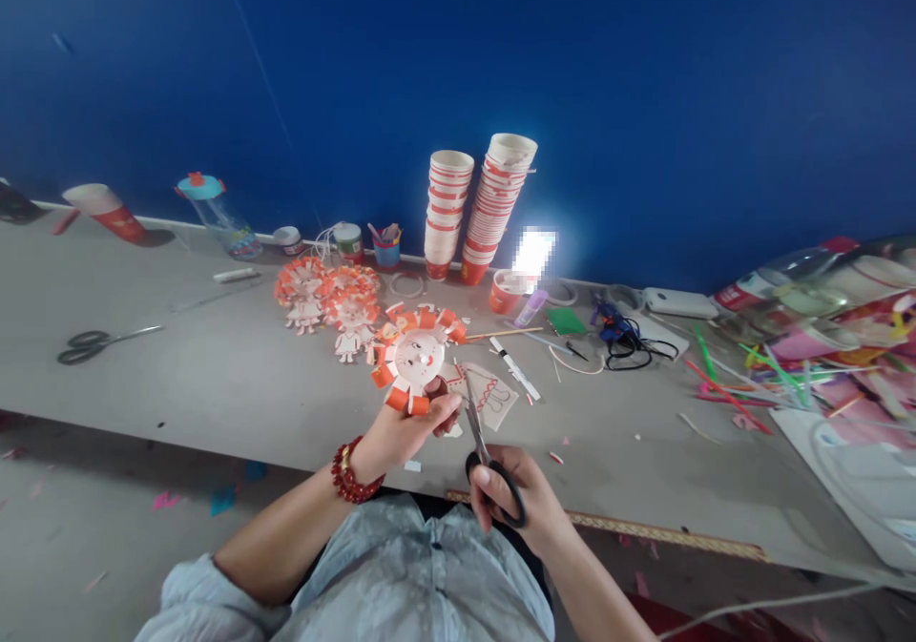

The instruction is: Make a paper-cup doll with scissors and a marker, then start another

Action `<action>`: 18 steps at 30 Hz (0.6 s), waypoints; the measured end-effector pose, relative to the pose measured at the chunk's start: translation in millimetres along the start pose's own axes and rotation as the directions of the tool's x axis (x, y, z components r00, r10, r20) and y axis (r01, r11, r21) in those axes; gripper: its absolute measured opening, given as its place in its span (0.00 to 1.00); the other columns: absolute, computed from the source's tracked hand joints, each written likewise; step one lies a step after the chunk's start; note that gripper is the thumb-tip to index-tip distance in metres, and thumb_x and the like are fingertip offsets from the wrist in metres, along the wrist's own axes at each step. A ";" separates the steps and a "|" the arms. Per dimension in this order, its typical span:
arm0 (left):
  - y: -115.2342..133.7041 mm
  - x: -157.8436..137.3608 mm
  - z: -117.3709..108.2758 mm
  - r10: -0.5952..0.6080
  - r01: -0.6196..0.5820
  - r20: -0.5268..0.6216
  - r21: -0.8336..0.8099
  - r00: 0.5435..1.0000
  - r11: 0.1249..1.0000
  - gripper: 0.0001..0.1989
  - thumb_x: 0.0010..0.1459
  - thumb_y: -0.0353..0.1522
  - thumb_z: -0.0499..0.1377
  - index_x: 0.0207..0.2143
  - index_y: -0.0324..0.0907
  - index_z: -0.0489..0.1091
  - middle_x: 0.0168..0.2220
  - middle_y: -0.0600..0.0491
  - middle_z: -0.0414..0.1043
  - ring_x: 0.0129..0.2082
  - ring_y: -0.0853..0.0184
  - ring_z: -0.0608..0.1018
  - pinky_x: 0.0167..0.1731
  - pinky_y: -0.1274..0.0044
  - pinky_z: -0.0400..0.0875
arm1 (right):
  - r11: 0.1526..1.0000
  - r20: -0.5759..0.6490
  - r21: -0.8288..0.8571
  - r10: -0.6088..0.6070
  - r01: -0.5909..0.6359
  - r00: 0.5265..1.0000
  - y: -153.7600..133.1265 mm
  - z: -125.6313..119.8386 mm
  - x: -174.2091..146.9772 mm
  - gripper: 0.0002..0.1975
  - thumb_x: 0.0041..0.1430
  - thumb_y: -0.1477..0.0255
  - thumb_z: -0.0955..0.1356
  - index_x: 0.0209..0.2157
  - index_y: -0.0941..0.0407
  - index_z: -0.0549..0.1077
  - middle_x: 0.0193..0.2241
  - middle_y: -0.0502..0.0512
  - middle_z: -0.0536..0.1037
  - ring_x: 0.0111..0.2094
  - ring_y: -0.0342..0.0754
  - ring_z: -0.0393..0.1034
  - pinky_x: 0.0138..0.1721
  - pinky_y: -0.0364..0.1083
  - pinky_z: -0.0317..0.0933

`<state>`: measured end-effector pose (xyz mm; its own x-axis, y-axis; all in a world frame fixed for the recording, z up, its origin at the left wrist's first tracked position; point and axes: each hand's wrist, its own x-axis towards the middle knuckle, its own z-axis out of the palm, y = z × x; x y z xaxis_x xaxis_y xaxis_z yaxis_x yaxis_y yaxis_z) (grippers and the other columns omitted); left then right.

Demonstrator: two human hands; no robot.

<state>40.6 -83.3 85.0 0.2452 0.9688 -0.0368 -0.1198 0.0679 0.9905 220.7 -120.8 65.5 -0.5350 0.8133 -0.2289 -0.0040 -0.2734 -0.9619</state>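
Note:
My left hand [411, 424] is closed on a paper-cup lion [419, 356], a white round face with orange curled strips around it. In my right hand [522, 489] are black-handled scissors [478, 427], with thumb and fingers in the loops and the blades pointing up beside my left fingertips. Whether the blades touch anything is unclear. Behind the hands lies a paper with a red drawing [493, 396]. Several finished-looking lion faces [350, 289] with paper bodies lie just left of the held one.
Two tall paper-cup stacks [447, 213] stand against the blue wall. A second pair of scissors [90, 346] lies at far left. A marker [515, 368], glue stick [530, 308] and tangled black cord [626, 337] sit right of centre. Bottles and colourful scraps [844, 346] crowd the right side.

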 end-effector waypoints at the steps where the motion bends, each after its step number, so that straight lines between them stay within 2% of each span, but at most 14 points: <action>1: 0.4 -0.1 0.0 -0.008 0.008 0.002 0.008 1.000 1.000 0.15 0.58 0.36 0.55 0.21 0.42 0.56 0.21 0.57 0.64 0.21 0.73 0.67 0.23 0.80 0.64 | 1.000 -0.001 -0.004 -0.007 0.007 1.000 1.0 0.4 0.4 0.27 0.55 0.48 0.68 0.19 0.58 0.67 0.10 0.47 0.66 0.12 0.36 0.48 0.17 0.41 0.40; 10: 3.0 -0.6 5.5 -0.002 0.002 -0.058 0.002 0.998 1.000 0.16 0.56 0.38 0.57 0.22 0.43 0.55 0.20 0.58 0.62 0.20 0.74 0.66 0.22 0.80 0.65 | 0.996 -0.031 0.093 0.004 -0.002 1.000 17.6 2.5 0.3 0.28 0.53 0.47 0.68 0.20 0.59 0.68 0.11 0.50 0.69 0.12 0.36 0.50 0.15 0.40 0.40; 14: 7.4 -3.4 13.3 -0.007 0.013 -0.105 0.053 0.994 0.999 0.15 0.56 0.38 0.55 0.20 0.42 0.59 0.19 0.57 0.63 0.20 0.72 0.68 0.23 0.79 0.66 | 0.995 -0.077 0.096 -0.027 0.035 0.997 23.4 6.3 2.5 0.27 0.53 0.47 0.68 0.21 0.59 0.69 0.12 0.52 0.69 0.13 0.39 0.56 0.15 0.40 0.42; 18: 8.9 -6.2 20.4 -0.007 0.014 -0.165 0.043 0.986 0.999 0.14 0.56 0.37 0.55 0.19 0.42 0.61 0.19 0.57 0.63 0.21 0.72 0.68 0.26 0.78 0.67 | 0.995 -0.123 0.070 -0.065 0.074 0.990 23.8 10.2 5.3 0.27 0.53 0.47 0.68 0.22 0.59 0.69 0.11 0.49 0.67 0.13 0.38 0.55 0.16 0.40 0.44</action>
<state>57.7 -93.6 96.8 0.0841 0.9943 -0.0651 -0.0748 0.0714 0.9946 209.2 -128.2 43.0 -0.4257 0.8863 -0.1821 -0.1032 -0.2475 -0.9634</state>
